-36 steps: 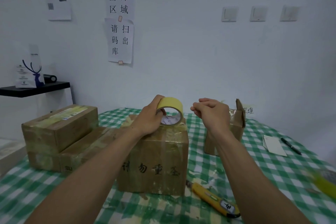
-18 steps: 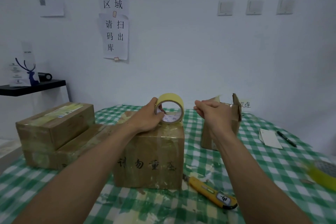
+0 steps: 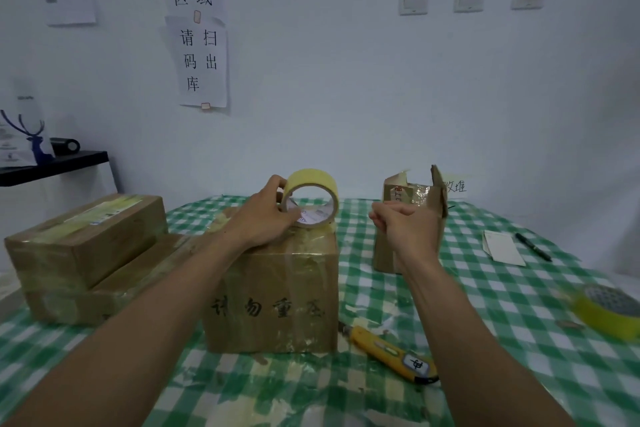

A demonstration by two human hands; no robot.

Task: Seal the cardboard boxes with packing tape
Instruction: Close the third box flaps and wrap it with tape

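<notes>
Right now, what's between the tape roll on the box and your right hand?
Head view: nothing solid; tape roll and right hand are apart, checked tablecloth showing between.

- The tape roll [image 3: 311, 194] stands on the middle box [image 3: 277, 295], against the left hand [image 3: 266, 218].
- Stacked boxes [image 3: 86, 236] lie left of that hand.
- An open box [image 3: 414, 192] stands just behind the right hand [image 3: 408, 229].
- A knife [image 3: 391, 352] lies nearer than both hands, between the forearms.
- A second roll [image 3: 609, 312] lies well right.

The checked table [image 3: 485, 305] is bearing a flat box [image 3: 104, 298] left, a tall box [image 3: 277, 295] centre, an open box [image 3: 382, 258] far, a knife [image 3: 388, 348] near.
</notes>
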